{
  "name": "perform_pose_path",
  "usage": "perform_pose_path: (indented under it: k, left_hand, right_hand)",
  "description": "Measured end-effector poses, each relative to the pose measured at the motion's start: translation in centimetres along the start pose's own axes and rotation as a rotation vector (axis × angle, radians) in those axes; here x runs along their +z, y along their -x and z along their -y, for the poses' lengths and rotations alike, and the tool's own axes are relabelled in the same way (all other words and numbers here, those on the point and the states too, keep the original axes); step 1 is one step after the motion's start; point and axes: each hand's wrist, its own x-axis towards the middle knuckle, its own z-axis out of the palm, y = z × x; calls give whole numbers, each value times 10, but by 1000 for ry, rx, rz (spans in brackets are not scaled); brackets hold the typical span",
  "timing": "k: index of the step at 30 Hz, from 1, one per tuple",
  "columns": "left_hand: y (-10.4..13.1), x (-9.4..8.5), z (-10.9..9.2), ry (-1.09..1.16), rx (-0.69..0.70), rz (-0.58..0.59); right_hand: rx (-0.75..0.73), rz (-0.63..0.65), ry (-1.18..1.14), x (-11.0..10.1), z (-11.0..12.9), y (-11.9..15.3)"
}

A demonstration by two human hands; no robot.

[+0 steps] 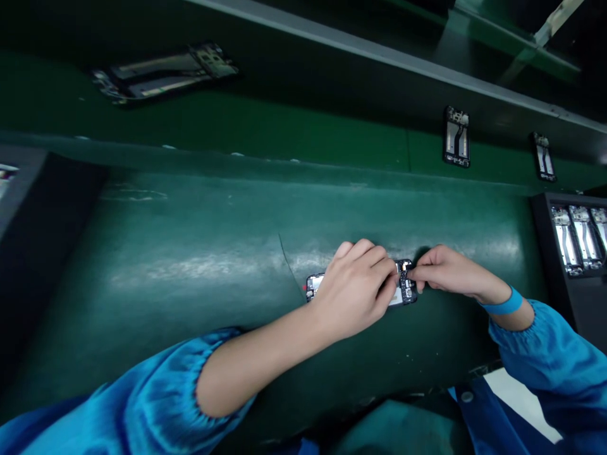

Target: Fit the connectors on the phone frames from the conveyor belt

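Observation:
An opened phone (406, 294) lies flat on the green work surface, its circuit board showing at the right end and a small red spot at the left end. Across its middle rests my left hand (356, 287), fingers curled down over the phone and gripping it; the palm hides most of the phone's body. At the board end, my right hand (441, 270) is closed in a pinch with its fingertips against the phone's edge. Whatever small thing may be between those fingertips is hidden.
Beyond a low ridge, several opened phones lie on a green strip: a near one (165, 72) at upper left, another (457, 136) at upper right, one farther right (543, 156). A dark tray (540, 212) at right holds several more. A dark box (45, 202) stands at left.

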Motion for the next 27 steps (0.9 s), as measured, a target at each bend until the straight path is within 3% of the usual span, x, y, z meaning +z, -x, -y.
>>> perform_pose_path:
  k: [27]
  left_hand:
    - [-3,-2,2,54,-17,36]
  right_hand:
    - [4,-44,30,0,0,-4]
